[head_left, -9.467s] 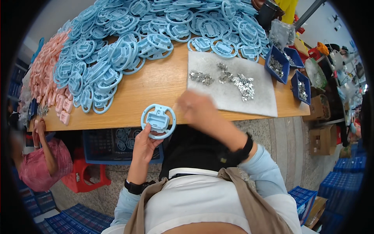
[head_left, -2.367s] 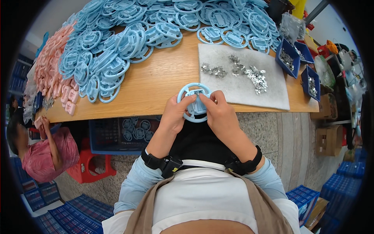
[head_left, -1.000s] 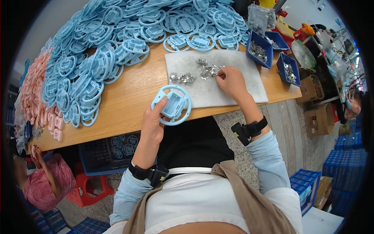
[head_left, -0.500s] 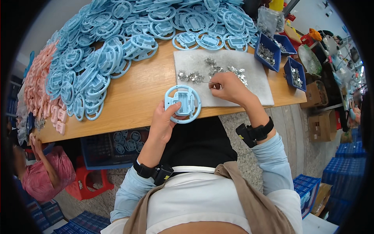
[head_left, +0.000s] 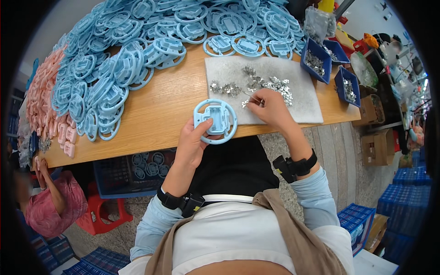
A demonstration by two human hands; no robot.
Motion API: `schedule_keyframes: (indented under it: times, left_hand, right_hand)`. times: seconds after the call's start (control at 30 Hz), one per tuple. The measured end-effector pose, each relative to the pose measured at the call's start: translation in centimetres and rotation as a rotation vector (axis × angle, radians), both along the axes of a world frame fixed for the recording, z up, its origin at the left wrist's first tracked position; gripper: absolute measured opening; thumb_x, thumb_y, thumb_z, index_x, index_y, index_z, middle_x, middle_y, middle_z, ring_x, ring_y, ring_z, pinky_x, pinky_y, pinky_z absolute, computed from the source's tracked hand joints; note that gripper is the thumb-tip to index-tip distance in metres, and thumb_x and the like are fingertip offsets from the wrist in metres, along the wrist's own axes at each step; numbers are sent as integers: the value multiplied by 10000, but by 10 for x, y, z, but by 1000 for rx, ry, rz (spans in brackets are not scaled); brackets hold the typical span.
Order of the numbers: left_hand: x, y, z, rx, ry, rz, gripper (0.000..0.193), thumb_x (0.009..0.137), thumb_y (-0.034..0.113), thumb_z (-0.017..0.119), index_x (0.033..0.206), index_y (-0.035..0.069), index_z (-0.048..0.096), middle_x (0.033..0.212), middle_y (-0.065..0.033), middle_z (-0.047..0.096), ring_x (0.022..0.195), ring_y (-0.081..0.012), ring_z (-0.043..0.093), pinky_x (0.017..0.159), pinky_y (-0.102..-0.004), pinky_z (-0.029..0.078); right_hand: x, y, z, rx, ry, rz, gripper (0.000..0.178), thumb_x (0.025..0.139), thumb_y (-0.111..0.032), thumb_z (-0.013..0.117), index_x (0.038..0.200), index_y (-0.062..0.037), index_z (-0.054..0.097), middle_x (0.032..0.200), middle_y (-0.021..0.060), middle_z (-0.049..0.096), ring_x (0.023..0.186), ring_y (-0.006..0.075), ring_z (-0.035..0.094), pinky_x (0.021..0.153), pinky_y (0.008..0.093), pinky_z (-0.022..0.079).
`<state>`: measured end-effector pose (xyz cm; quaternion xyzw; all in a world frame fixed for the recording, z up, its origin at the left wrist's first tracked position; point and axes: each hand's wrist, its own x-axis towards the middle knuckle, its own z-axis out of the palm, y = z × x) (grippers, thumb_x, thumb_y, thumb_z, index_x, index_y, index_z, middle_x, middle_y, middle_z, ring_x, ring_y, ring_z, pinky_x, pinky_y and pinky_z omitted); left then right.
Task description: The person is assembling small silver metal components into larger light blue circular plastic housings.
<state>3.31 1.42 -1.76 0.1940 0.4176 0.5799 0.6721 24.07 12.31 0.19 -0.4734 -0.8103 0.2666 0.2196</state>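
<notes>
My left hand [head_left: 195, 140] is closed around the lower left of a light blue plastic steering-wheel-shaped part [head_left: 221, 120], the thumb on its central recessed box. This part is held at the table's front edge, its hollow side facing up. In my right hand [head_left: 270, 106], thumb and fingers pinch a thin metal tool that looks like tweezers [head_left: 248, 95]. The tool's tip points toward small shiny metal pieces [head_left: 227, 89] lying on a white felt mat [head_left: 300, 112]. More pieces [head_left: 278, 87] lie just beyond that hand. Whether the tip holds a piece is too small to tell.
Many blue wheel-shaped parts [head_left: 123, 68] are heaped along the table's back and left, beside pink parts [head_left: 46, 96]. Blue bins [head_left: 315, 62] of metal pieces stand at the right. At the lower left, a person in pink [head_left: 57, 197] sits near a red stool [head_left: 103, 215].
My right hand has shifted slightly toward me over the mat, and the tool now slants up and away to the left. The left hand and its blue part are nearly still.
</notes>
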Motion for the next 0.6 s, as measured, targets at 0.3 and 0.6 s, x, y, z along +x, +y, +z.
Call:
schedule_keyframes:
  times: [0.3,0.6]
  left_hand:
    - [1,-1,2,17,1,4,305,864,95,587,1142,14,492,995,-90,617,840,-157,644,695,-276,571]
    - [2,0,-3,40,-15,13,318,870,90,578,1162,17,474,1013,-89,605,833,-158,641,686,-285,575]
  right_hand:
    - [-12,-11,-4,271,-51,111,120,737,-72,668,848,-30,648,862,105,568,754,297,582,661,368,468]
    - [-19,-10,8,62,173,139,79,760,-52,656,821,-31,611,798,15,553,586,105,471,523,241,379]
